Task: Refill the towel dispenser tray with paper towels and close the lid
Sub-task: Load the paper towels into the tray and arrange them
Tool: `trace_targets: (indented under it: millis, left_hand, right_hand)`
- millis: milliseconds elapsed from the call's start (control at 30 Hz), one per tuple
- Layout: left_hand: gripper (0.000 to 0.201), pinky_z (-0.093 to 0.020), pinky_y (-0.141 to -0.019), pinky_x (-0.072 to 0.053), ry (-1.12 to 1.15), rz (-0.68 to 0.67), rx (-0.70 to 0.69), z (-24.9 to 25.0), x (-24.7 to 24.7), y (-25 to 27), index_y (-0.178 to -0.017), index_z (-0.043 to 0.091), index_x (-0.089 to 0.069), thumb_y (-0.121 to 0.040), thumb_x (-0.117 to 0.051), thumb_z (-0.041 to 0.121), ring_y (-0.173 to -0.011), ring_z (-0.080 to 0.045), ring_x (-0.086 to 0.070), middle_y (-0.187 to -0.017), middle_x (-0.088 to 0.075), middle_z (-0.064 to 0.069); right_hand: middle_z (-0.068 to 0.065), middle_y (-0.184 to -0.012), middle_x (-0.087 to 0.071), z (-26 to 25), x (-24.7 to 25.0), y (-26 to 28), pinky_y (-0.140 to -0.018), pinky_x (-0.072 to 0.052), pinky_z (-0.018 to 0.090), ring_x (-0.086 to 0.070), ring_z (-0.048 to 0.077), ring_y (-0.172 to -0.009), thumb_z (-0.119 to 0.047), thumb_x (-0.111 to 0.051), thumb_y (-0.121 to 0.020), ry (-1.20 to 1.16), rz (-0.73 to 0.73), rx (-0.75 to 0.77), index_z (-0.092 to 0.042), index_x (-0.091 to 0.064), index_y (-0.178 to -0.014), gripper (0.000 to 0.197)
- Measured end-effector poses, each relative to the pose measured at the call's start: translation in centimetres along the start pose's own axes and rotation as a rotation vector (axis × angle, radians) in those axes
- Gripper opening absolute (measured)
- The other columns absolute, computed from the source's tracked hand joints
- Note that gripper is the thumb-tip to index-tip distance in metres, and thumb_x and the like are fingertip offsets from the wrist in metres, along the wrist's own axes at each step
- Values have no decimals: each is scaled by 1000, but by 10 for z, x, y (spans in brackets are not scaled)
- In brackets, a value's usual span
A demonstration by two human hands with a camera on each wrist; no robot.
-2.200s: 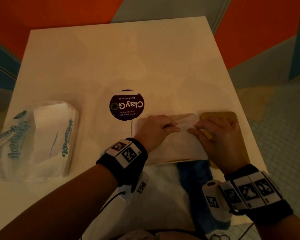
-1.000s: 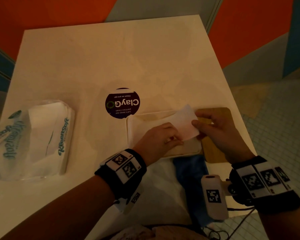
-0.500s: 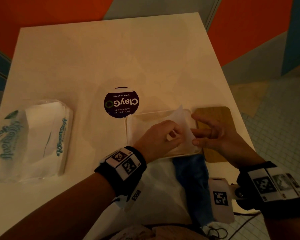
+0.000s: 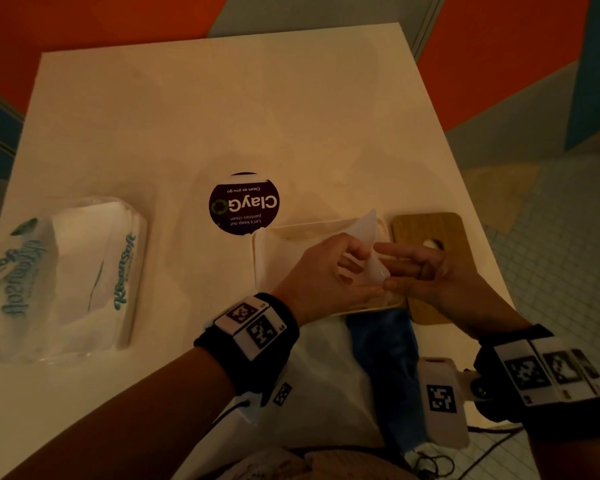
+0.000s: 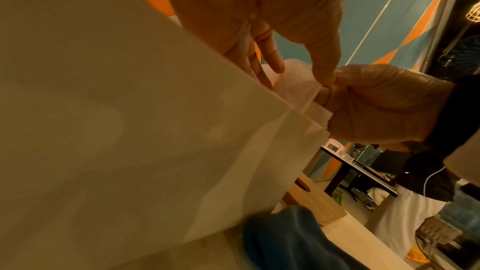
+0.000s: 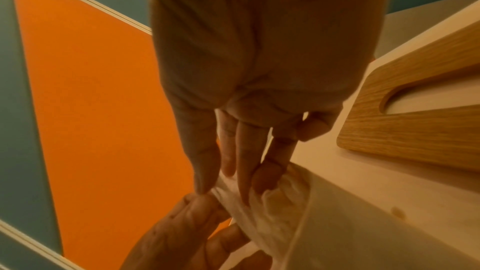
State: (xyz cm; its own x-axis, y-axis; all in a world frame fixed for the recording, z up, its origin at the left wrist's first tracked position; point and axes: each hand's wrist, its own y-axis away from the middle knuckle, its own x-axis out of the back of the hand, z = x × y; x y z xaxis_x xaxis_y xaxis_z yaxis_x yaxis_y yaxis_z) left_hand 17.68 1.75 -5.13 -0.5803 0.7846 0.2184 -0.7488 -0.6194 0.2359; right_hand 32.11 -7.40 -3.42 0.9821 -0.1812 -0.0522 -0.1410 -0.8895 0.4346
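A white tray (image 4: 260, 258) sits near the table's front edge with paper towels in it. Beside it on the right lies the wooden lid (image 4: 430, 230), flat, its slot showing (image 6: 415, 131). Over the tray's right end, one paper towel sheet (image 4: 370, 230) stands folded upright between my hands. My left hand (image 4: 362, 271) pinches it from the left with thumb and fingers. My right hand (image 4: 392, 268) pinches it from the right, fingers laid straight along the sheet (image 6: 275, 209), thumb tip against the left thumb. The left wrist view shows the sheet's corner (image 5: 293, 88) held by both.
An open plastic pack of paper towels (image 4: 84, 271) lies at the table's left. A round dark sticker (image 4: 244, 203) is just behind the tray. A blue cloth (image 4: 381, 344) hangs at the front edge below the tray. The table's right edge runs close to the lid.
The hands lifted the top sheet off the stack and brought it from lying flat to standing folded between them. My right hand moved left off the lid, uncovering its slot.
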Motion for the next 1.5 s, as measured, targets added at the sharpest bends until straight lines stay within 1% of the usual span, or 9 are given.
trace_targets:
  millis: [200,333,467,667,833,967,1067,1367,1500]
  left_hand:
    - [44,-17,-72,-53,56,-23,17,-2,-2,2,-90,27,-48,-62,-81,18,-85,-2,-59,-89,-55,14]
    - [44,-12,-70,-51,50,-22,4,-1,-2,2,-91,25,-48,-62,-81,18,-83,0,-58,-90,-55,14]
    - [39,-18,-73,-53,65,-6,-12,-2,-4,2,-83,32,-48,-65,-79,16,-82,-1,-59,-89,-57,13]
    - [32,-18,-73,-54,51,-18,-55,-4,-3,1,-77,29,-52,-67,-76,11,-85,-3,-59,-90,-57,10]
    - [38,-19,-71,-52,-1,11,-54,0,-6,1,-76,33,-50,-60,-81,18,-87,-5,-57,-90,-54,13]
    - [40,-32,-74,-54,-57,52,-41,4,-9,1,-78,24,-49,-57,-83,20,-90,-16,-59,-95,-56,3]
    - [42,-36,-74,-55,-96,68,-58,6,-11,1,-81,21,-49,-57,-84,21,-89,-19,-60,-94,-57,-1]
    - [41,-31,-78,-54,-73,33,-20,3,-8,0,-97,9,-57,-63,-80,14,-92,-17,-59,-103,-56,-2]
    - [41,-17,-75,-51,-85,31,-69,0,-8,2,-102,6,-57,-66,-78,11,-91,-11,-57,-111,-59,-10]
  right_hand:
    - [-8,-91,-69,-2,-1,1,-64,-51,8,-67,-5,-79,14,-50,-80,-3,13,-5,-13,-53,-114,43]
    - [-2,-99,-64,0,-2,0,-65,-50,6,-65,-8,-80,12,-52,-80,1,34,8,-16,-54,-110,42]
    - [-5,-97,-63,2,-1,-1,-63,-48,4,-64,-12,-76,14,-52,-79,6,62,33,-18,-55,-106,42]
    - [-19,-69,-73,3,-2,0,-64,-49,6,-66,-7,-76,12,-52,-80,14,90,62,-12,-59,-102,34]
    - [-12,-61,-72,3,-5,0,-59,-52,10,-68,0,-66,11,-61,-73,-12,151,80,-6,-63,-82,19]
    - [-10,-62,-73,7,-4,-1,-62,-55,13,-68,2,-65,7,-65,-71,15,166,75,-11,-64,-75,18]
    - [-12,-58,-71,9,-3,-2,-59,-50,6,-65,-5,-62,10,-58,-78,33,176,76,-12,-64,-75,23]
    - [-18,-72,-72,12,3,2,-65,-46,2,-63,-13,-78,9,-57,-79,68,118,47,-17,-68,-79,28]
    - [-15,-83,-66,13,3,1,-66,-45,0,-61,-15,-75,6,-58,-79,130,130,85,-21,-67,-75,29]
